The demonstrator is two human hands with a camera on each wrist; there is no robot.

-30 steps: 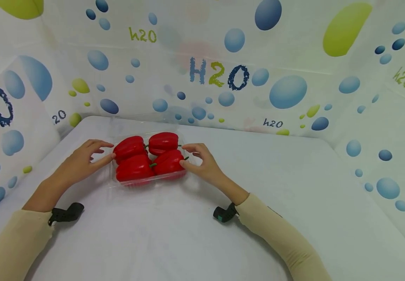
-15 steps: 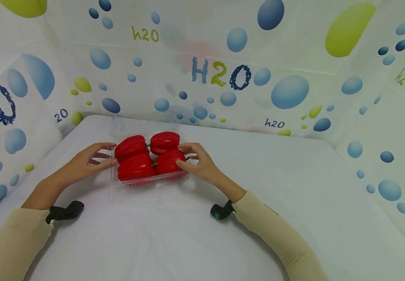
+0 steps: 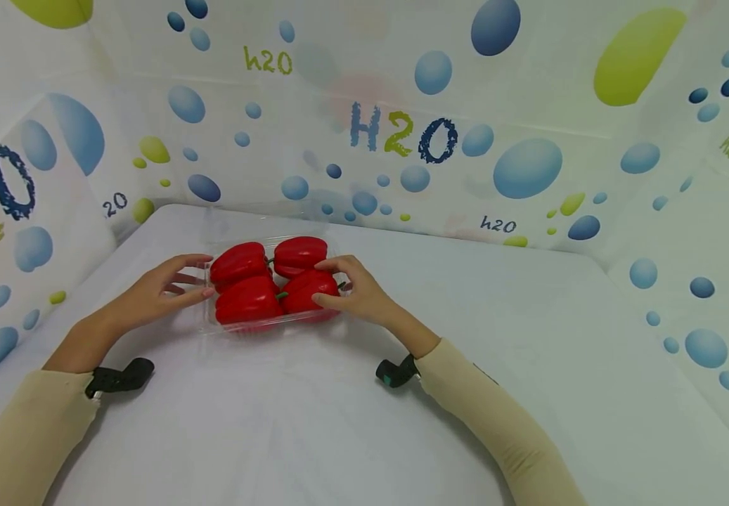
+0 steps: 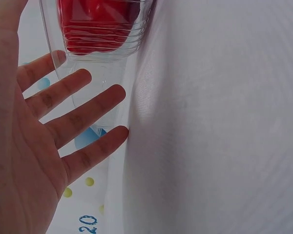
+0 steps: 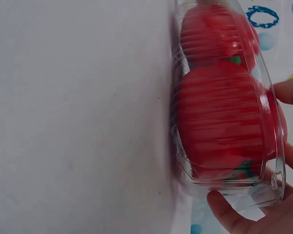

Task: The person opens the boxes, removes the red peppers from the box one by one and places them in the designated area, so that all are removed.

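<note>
Several red bell peppers (image 3: 249, 301) lie in two rows in a clear plastic clamshell box (image 3: 275, 322), its lid (image 3: 263, 223) standing open at the back. My left hand (image 3: 155, 289) is at the box's left end, fingers spread and fairly straight, thumb tip beside the rim. My right hand (image 3: 364, 292) reaches over the right end, with thumb and forefinger curled round the front right pepper (image 3: 308, 289) near its stem. Through the ribbed wall in the right wrist view, that pepper (image 5: 219, 122) shows; one finger (image 5: 224, 209) stays outside the box's end.
A white cloth covers the table (image 3: 465, 351). Behind it hangs a white curtain (image 3: 364, 70) printed with blue and green ovals and lettering. Black wrist cameras (image 3: 120, 377) are strapped to both forearms.
My right hand has shifted left, farther over the front right pepper. My left fingers have straightened slightly beside the box. The whole head view has drifted a little; the peppers stay in place.
</note>
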